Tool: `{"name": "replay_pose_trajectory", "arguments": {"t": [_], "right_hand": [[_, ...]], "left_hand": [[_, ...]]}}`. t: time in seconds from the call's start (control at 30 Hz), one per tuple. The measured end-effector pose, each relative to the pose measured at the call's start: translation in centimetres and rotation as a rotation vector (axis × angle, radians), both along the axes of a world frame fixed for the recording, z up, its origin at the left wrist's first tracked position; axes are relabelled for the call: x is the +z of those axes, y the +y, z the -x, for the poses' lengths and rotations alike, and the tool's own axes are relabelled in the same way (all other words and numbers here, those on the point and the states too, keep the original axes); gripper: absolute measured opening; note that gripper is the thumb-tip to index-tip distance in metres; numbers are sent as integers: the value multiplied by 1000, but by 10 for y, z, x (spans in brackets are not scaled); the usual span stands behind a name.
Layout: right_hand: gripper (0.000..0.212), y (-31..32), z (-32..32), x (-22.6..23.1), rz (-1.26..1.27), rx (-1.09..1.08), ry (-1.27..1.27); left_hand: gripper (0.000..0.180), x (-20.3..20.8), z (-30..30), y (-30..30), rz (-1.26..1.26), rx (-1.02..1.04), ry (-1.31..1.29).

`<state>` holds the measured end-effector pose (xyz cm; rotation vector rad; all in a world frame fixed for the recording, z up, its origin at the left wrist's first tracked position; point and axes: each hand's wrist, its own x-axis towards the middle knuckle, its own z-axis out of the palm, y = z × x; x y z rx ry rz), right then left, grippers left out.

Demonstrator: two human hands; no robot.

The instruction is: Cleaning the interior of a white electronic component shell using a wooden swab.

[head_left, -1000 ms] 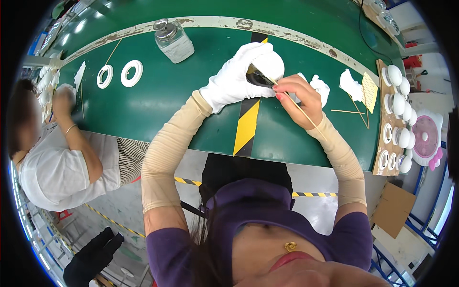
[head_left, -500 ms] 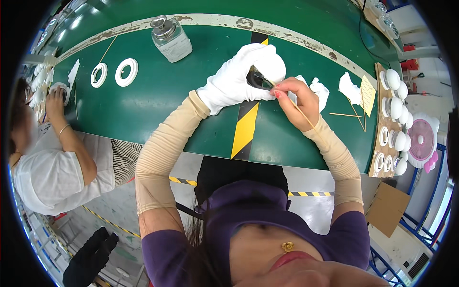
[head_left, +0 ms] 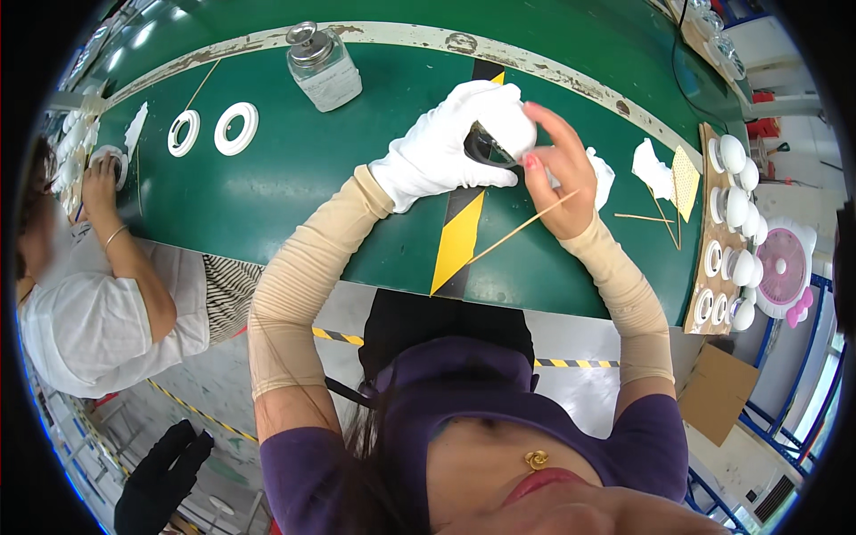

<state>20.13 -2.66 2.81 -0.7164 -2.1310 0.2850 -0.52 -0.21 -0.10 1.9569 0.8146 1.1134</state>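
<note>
My left hand [head_left: 450, 138], in a white glove, grips a white round dome-shaped housing [head_left: 517, 132] with a dark glossy face turned toward me. My bare right hand [head_left: 566, 178] is at the right side of this housing, index finger and thumb spread around its edge. A thin wooden stick [head_left: 515, 234] is held in the curled fingers of that hand, its free end slanting down to the left over the table. A crumpled white cloth [head_left: 601, 176] lies just beyond my right hand, partly hidden by it.
A glass bottle with a metal top [head_left: 323, 71] stands at the back. Two white rings [head_left: 236, 129] lie left of it. To the right are a white cloth [head_left: 654, 169], a yellow sheet [head_left: 685, 183], loose sticks and a board [head_left: 700, 267] of white domes. A co-worker [head_left: 107, 294] sits at left.
My right hand has shifted from working the stick's tip at the dark face to fingering the housing's edge. The stick has swung away and now points down left.
</note>
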Motion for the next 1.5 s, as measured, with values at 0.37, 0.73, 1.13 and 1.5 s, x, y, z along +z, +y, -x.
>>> {"name": "replay_pose_trajectory", "arguments": {"t": [0.37,0.73,1.13,1.5], "right_hand": [[32,-44,-14,14,-94,145,-493],[30,-52,-28,14,101,183,-517],[26,-30,-34,3,222,188,60],[27,7,7,7,-164,20,-2]], "left_hand": [[91,-1,2,3,-105,46,64],[90,-4,-3,2,-72,47,43],[87,-1,-3,3,-28,6,1],[82,-5,-1,5,-43,-13,-17]]}}
